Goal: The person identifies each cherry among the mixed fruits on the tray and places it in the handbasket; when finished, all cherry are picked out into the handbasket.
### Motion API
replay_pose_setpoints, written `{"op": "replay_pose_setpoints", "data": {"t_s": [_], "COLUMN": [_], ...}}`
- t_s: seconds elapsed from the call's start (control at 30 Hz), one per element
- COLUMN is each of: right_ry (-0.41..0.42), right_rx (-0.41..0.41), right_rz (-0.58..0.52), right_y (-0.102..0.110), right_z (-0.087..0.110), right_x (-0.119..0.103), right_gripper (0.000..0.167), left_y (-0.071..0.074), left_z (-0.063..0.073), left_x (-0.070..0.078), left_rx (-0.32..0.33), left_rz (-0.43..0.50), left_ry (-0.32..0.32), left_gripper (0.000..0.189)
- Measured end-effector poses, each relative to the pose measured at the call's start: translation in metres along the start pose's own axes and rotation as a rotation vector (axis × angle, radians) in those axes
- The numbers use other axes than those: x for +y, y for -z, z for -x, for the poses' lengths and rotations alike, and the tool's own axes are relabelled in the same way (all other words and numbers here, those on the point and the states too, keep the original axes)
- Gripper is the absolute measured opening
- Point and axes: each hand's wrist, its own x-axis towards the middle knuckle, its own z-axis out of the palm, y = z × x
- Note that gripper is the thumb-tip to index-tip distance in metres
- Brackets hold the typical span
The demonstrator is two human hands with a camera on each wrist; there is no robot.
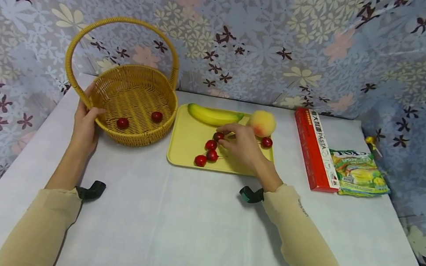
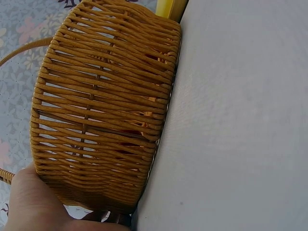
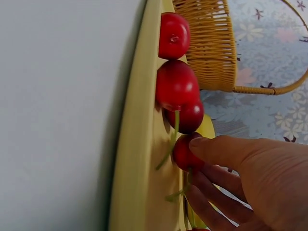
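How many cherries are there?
7. Two lie in the basket: cherries and. Five are on the tray, one pinched by the right hand at, one by the peach. The hand may hide more.

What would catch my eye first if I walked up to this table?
Probably the wicker basket at the left, steadied by the left hand, with two red cherries inside. Beside it, on the yellow tray, the right hand pinches a cherry, with a banana and peach behind.
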Motion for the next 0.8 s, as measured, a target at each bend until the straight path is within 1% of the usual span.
{"op": "replay_pose_setpoints", "data": {"t_s": [0.17, 0.4, 0.47, 0.63, 0.8], "right_ry": [0.014, 0.008, 0.005, 0.019, 0.058], "right_rx": [-0.027, -0.021, -0.002, 0.059, 0.121], "right_rz": [0.022, 0.044, 0.043, -0.007, -0.034], "right_y": [-0.003, -0.003, -0.002, 0.007, 0.014], "right_z": [0.000, 0.000, 0.001, -0.001, -0.007], "right_x": [0.001, 0.001, 0.001, -0.007, -0.020], "right_gripper": [0.032, 0.035, 0.034, 0.032, 0.034], "left_y": [0.000, 0.001, 0.001, 0.001, 0.001], "left_z": [0.000, -0.001, -0.001, -0.001, -0.001], "left_x": [0.000, -0.002, -0.002, -0.003, -0.002], "left_rx": [0.001, 0.001, -0.001, -0.008, -0.013], "left_rz": [-0.010, 0.006, 0.003, -0.007, -0.006], "left_ry": [-0.002, -0.008, -0.011, -0.022, -0.028], "left_gripper": [0.074, 0.075, 0.075, 0.075, 0.074]}}
